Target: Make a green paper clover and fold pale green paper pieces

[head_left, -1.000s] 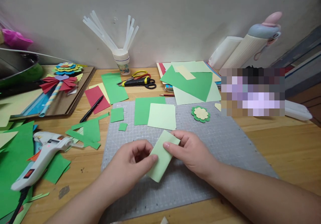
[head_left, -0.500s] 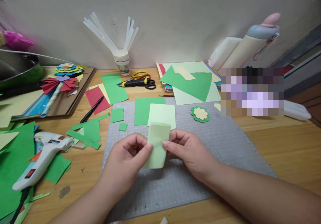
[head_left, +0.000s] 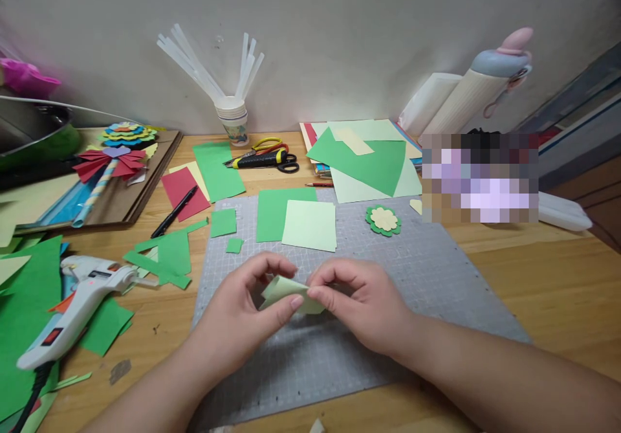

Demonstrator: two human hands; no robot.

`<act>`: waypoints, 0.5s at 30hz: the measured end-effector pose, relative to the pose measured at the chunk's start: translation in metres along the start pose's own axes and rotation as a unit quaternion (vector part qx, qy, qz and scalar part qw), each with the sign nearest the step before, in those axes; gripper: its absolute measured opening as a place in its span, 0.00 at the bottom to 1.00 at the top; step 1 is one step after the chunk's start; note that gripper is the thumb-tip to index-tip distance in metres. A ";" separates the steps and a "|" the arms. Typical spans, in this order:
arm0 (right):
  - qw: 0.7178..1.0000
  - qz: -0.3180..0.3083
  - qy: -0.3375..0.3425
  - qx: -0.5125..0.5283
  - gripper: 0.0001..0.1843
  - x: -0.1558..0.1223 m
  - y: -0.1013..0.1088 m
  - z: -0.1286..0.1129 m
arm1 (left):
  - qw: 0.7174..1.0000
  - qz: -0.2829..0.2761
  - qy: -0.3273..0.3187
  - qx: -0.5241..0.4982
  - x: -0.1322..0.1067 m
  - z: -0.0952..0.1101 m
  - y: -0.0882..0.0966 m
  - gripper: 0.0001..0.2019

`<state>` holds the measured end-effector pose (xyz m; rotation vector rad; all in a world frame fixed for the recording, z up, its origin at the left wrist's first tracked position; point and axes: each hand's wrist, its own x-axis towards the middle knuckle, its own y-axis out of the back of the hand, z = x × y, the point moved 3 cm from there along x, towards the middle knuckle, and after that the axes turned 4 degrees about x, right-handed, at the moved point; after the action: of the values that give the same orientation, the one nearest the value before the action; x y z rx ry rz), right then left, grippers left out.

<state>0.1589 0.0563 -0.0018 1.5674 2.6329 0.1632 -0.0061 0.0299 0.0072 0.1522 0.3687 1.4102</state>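
Between my two hands is a folded piece of pale green paper, tilted so that its folded edge faces me. My left hand has its thumb along the near side of the paper and its fingers curled over the far side. The thumb and fingertips of my right hand pinch the paper's right end. Both hands are above the grey cutting mat. Just beyond them lie pale green paper squares and a green sheet. To the right is a flower cutout, cream on green.
At left lies a glue gun among green scraps. A pen rests on red paper. Scissors, a cutter and a cup of white glue sticks stand behind. A bottle leans at right, near a pixelated patch.
The folded paper has turned from nearly upright to lying on its side and dropped slightly. My right hand has shifted its pinch to the paper's end, and the view moved slightly right.
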 end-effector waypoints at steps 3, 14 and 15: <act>0.998 -0.027 0.036 -0.043 0.07 -0.002 -0.002 -0.001 | 0.998 -0.015 -0.041 0.047 -0.001 0.005 0.001 0.05; 0.957 -0.054 0.222 -0.179 0.07 -0.006 -0.005 -0.013 | 0.974 0.040 -0.171 0.141 -0.008 0.013 -0.003 0.03; 0.950 -0.057 0.240 -0.193 0.08 -0.006 -0.004 -0.015 | 0.969 0.049 -0.189 0.151 -0.010 0.015 -0.003 0.03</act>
<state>0.1567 0.0483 0.0128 1.3688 2.7676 1.1066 0.0004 0.0215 0.0219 0.6865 0.2570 1.3799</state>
